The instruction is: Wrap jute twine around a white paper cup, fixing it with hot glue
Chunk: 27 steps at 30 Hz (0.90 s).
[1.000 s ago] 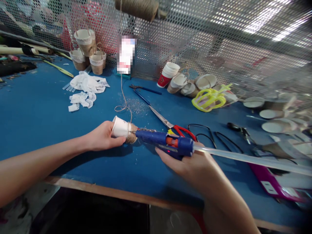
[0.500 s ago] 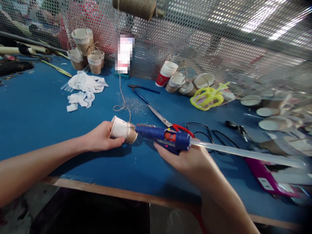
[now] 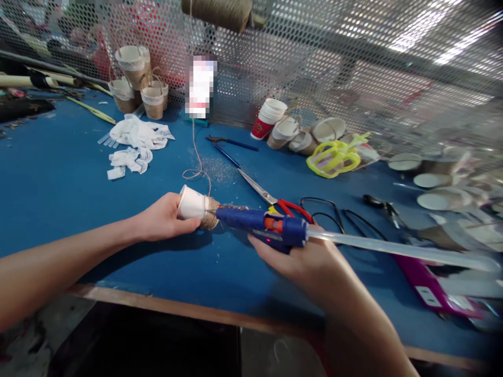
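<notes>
Left hand [image 3: 168,217] grips a white paper cup [image 3: 190,203] tipped on its side above a blue worktable [image 3: 58,204], seen from the head camera, its mouth toward the palm and its base end wrapped in brown twine [image 3: 211,215]. Right hand [image 3: 306,259] is closed around a blue hot glue gun [image 3: 251,221], a long translucent glue stick [image 3: 365,243] jutting from its rear; the nozzle is at the edge of the twine wrap, though whether it touches cannot be told. A strand runs from the cup toward a twine spool [image 3: 218,14] overhead. Just beyond the gun lie red-handled scissors [image 3: 262,191] and blue-handled pliers [image 3: 239,143]. Farther back, by a perforated metal screen [image 3: 243,73], stand stacked red-and-white paper cups [image 3: 270,116] and, to the left, brown-wrapped cups with handles [image 3: 153,103].
</notes>
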### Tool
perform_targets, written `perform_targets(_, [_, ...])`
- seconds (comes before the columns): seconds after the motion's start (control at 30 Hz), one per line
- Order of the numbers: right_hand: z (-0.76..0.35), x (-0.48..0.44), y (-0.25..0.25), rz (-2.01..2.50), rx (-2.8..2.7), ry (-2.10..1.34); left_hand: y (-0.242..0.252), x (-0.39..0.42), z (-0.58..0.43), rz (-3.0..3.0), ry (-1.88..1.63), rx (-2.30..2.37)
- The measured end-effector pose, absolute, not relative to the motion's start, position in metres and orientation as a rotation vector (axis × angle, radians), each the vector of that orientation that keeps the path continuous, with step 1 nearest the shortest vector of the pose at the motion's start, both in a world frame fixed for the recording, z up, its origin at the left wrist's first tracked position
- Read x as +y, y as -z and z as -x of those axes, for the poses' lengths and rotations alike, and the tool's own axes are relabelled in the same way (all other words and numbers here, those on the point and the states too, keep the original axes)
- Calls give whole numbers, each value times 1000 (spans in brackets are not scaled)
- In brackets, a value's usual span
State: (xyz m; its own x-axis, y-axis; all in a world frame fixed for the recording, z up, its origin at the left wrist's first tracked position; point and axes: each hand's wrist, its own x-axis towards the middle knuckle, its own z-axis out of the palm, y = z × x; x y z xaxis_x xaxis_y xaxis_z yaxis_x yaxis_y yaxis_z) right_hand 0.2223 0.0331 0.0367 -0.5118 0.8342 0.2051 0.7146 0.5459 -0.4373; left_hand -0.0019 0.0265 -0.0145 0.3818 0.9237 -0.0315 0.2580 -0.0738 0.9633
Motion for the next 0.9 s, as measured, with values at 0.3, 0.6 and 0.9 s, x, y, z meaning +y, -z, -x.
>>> perform_targets(0.3, [-218,38,-28,1392,-2288,-369,16,21,0,-1806,-790,1096])
perform_targets(0.6, [-219,37,-29,1365,-2287,-425,15,24,1,-1778,-769,1133])
perform_targets(0.9, [-220,35,-42,1182,-2473,-440,17,29,2,-1465,-819,1050])
